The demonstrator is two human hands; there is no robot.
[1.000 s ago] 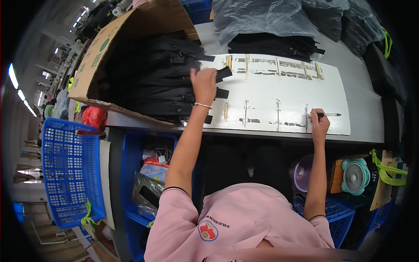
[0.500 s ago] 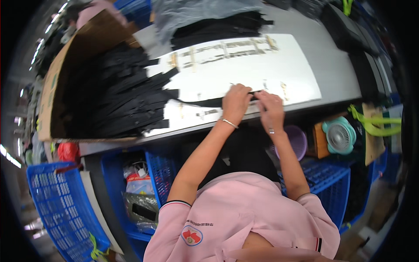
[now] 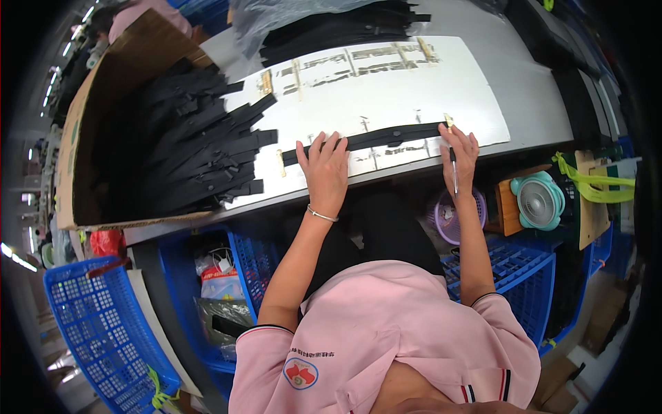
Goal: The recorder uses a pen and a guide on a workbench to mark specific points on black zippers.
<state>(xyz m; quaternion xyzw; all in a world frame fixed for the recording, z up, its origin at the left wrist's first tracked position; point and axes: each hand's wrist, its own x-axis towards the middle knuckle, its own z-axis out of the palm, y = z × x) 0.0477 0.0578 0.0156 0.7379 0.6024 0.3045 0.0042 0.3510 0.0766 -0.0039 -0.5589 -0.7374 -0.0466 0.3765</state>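
A black strap [image 3: 372, 140] with a small dark piece near its middle lies stretched across the white board [image 3: 386, 96], between yellowish marks. My left hand [image 3: 324, 172] rests on the strap's left part, its fingers stretched out and apart. At the strap's right end my right hand [image 3: 463, 159] touches the tip with thumb and fingers. A slim pen [image 3: 454, 178] with a silvery end is tucked in that same hand and points down toward the wrist. Marked lines and tape strips on the board show above the strap and just below it.
A cardboard box [image 3: 79, 155] full of black straps [image 3: 186, 138] stands at the left, strap ends spilling onto the board. More black straps [image 3: 338, 31] lie at the back beside grey plastic [image 3: 269, 21]. Below the table are blue crates [image 3: 517, 276], a purple basket [image 3: 448, 214] and a teal fan [image 3: 538, 200].
The strap has gone from being held in both hands to lying straight along the board. My left hand moved left, the right hand slightly right. The pen now shows in the right hand.
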